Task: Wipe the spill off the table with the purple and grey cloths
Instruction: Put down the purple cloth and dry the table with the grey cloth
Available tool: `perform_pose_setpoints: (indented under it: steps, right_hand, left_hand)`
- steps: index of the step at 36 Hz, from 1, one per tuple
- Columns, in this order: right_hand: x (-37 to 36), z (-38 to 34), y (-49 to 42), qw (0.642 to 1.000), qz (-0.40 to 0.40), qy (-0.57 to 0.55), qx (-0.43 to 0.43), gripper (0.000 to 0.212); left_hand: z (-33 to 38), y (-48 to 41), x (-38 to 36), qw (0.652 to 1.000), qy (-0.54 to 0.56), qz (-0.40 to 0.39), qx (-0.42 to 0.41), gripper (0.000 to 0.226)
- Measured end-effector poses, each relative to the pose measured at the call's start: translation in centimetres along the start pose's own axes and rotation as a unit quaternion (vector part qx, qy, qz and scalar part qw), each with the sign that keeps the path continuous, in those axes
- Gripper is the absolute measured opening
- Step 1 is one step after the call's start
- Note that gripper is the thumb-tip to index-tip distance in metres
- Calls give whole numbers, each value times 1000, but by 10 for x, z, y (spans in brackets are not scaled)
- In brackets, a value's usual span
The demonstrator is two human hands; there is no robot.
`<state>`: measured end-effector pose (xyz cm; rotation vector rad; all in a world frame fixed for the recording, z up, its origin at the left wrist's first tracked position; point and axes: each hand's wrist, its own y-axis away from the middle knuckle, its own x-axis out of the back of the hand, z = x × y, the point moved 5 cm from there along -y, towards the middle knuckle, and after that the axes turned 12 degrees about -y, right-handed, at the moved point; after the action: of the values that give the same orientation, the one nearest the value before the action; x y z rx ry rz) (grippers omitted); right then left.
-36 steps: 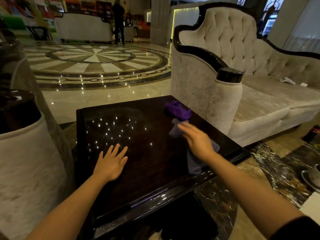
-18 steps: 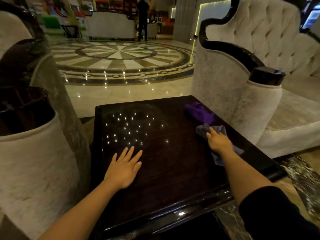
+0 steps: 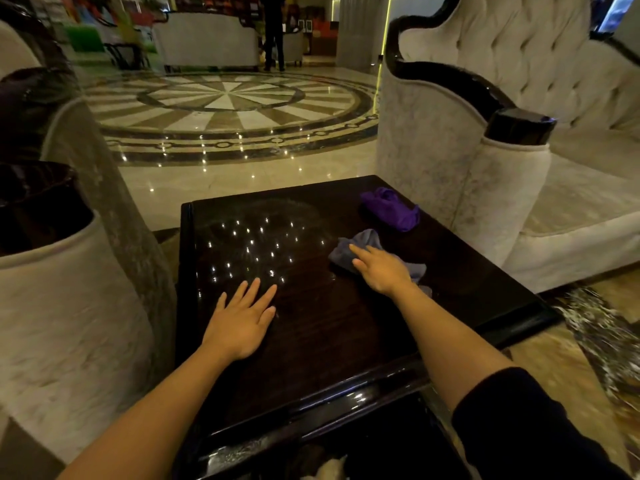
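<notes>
I see a dark, glossy wooden table (image 3: 346, 341), square-topped, with small points of ceiling light reflected across its far left part. A faint round smear shows on the surface around those reflections. On the far right part lies a bunched purple cloth (image 3: 391, 208). Nearer to me and just left of it lies a grey cloth (image 3: 360, 242), spread flat, apart from the purple one. My right hand (image 3: 381, 271) rests palm-down on the grey cloth, fingers stretched out. My left hand (image 3: 242, 320) lies flat on the bare wood at the near left, fingers spread.
</notes>
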<state>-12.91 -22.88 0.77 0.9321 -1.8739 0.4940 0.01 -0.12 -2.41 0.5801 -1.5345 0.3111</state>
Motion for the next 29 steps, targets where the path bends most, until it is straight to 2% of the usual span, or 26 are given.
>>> perform_pose_setpoints:
  steps: [18,29]
  right_hand:
    - [-47,-84,113,970,-10,15,243,40]
    - [-51,-105,174,947,-27,-10,319,36]
  left_hand:
    - [1,0,0,1000,-14,12,4,50]
    - [1,1,1,1000,6,9,3,51]
